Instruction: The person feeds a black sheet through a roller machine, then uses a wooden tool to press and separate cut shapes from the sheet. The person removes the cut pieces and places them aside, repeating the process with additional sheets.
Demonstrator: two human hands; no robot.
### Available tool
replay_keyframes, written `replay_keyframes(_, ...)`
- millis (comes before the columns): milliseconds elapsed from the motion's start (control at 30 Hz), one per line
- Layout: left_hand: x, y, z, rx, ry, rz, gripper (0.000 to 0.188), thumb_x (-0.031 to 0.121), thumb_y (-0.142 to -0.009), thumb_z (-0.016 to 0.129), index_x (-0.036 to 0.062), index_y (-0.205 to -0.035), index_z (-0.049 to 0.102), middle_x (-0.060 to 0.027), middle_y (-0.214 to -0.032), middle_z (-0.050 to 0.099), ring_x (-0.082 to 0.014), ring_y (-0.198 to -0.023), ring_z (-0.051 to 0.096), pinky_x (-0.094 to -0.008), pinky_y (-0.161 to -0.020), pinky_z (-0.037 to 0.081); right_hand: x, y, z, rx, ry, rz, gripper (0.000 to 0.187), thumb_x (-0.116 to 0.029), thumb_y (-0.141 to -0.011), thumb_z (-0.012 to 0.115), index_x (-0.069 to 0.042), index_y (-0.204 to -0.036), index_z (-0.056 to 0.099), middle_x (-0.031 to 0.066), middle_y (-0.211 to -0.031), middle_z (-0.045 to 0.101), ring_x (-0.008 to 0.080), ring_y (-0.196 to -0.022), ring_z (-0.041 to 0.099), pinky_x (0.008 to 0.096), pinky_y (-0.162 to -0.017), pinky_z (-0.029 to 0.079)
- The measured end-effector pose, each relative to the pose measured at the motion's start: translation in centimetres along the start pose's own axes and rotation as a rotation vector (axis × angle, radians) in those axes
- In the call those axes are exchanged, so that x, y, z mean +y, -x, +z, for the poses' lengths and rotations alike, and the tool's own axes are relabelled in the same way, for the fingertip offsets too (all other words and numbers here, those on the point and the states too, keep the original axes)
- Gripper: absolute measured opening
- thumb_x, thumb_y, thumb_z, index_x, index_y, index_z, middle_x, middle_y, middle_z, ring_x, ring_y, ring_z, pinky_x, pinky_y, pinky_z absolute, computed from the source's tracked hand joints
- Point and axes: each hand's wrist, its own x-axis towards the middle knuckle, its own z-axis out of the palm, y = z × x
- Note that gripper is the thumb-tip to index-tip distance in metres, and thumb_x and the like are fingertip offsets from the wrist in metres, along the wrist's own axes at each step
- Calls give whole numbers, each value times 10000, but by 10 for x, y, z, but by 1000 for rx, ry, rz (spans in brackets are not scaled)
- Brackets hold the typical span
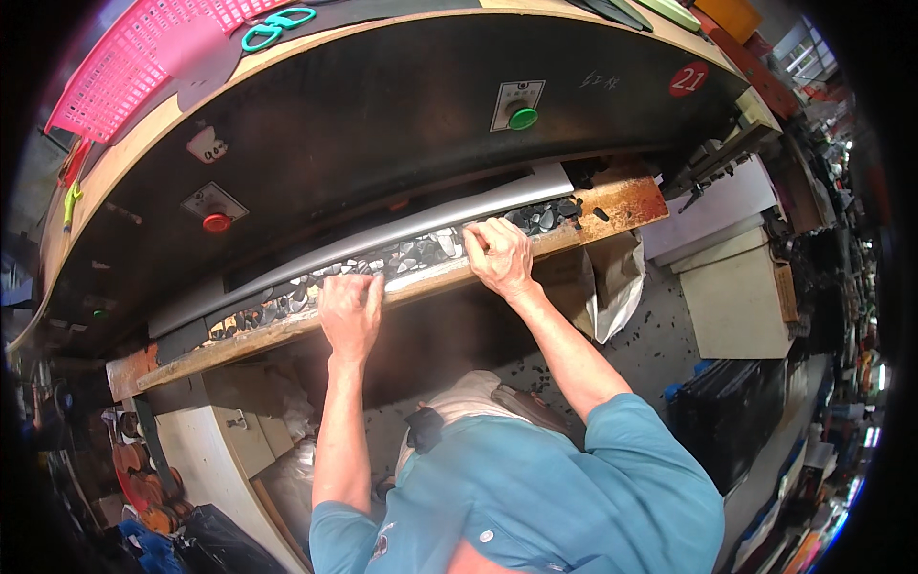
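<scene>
**Hands on the cut sheet at the press bed**

The big dark press (382, 124) fills the view above you, its green button (523, 119) and red button (217, 222) on the front face. Below it the worn wooden cutting board (622, 206) carries a dark sheet (421, 253) punched full of holes, lying along the board's front edge. Your left hand (350, 311) presses flat on the sheet near the board's middle, fingers spread, gripping nothing. Your right hand (499, 253) curls onto the sheet just beside it, fingers bent; whether it pinches the material cannot be told. You seem to be shifting or clearing the sheet; both hands should leave the bed before any button is touched.
</scene>
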Motion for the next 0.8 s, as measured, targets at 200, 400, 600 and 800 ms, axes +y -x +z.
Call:
replay_keyframes(200, 0, 0, 4, 42, -5, -24, 188, 204, -913, 834, 94, -814, 718, -77, -861, 714, -305, -871, 641, -443, -805, 496, 5, 7, -6, -32, -10, -51, 46, -73, -840, 795, -77, -836, 750, 51, -742, 667, 270, -711, 648, 397, -678, 507)
replay_keyframes(400, 4, 6, 4, 55, 25, -21, 186, 151, -887, 848, 104, -841, 674, -55, -846, 690, -297, -891, 614, -456, -832, 474, 8, 15, -16, -102, -122, -22, 29, -46, -888, 732, -44, -888, 760, 90, -817, 702, 297, -787, 652, 414, -766, 509)
replay_keyframes(600, 7, 5, 1, 29, 18, -17, 187, 140, -880, 848, 87, -819, 679, -92, -828, 647, -328, -836, 585, -480, -777, 443, 5, 15, -30, -182, -230, 74, 19, -15, -927, 754, -11, -909, 758, 81, -780, 679, 222, -730, 625, 343, -696, 492)
replay_keyframes(800, 3, -4, -12, -136, 84, -112, 139, 129, -843, 849, 88, -798, 724, -96, -812, 673, -346, -839, 611, -484, -777, 466, -21, -20, -17, -190, -506, 597, 134, -82, -995, 778, 23, -1078, 775, -7, -857, 716, 72, -773, 615, 242, -726, 517)
